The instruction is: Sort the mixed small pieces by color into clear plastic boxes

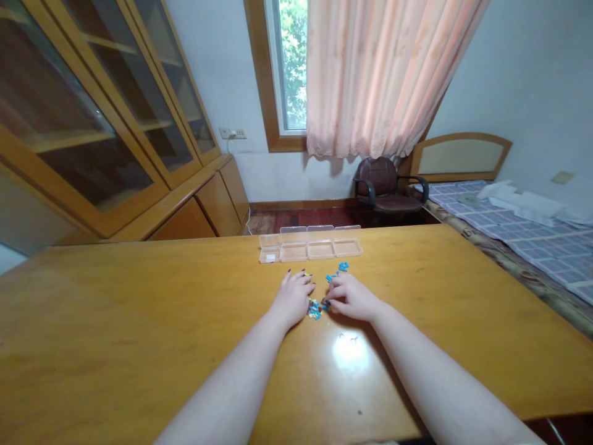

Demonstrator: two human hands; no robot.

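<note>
A mixed pile of small blue, yellow and brown pieces [315, 314] lies on the table between my two hands. My left hand [291, 296] rests palm down at the pile's left side, fingers spread. Some yellow bits [307, 274] show by its fingertips. At the pile's right edge, my right hand [349, 296] has its thumb and fingers bent together over the pieces. Whatever it pinches is too small to make out. Just beyond that hand is a separate cluster of blue pieces [343, 266]. The pieces' exact kind cannot be read at this size.
Clear plastic boxes [321, 250] stand in a row near the table's far edge, lids raised. The wooden table [115, 321] reflects a bright light in front of my hands. Beyond it are a glass-fronted cabinet, an armchair [384, 185] and a bed [523, 216].
</note>
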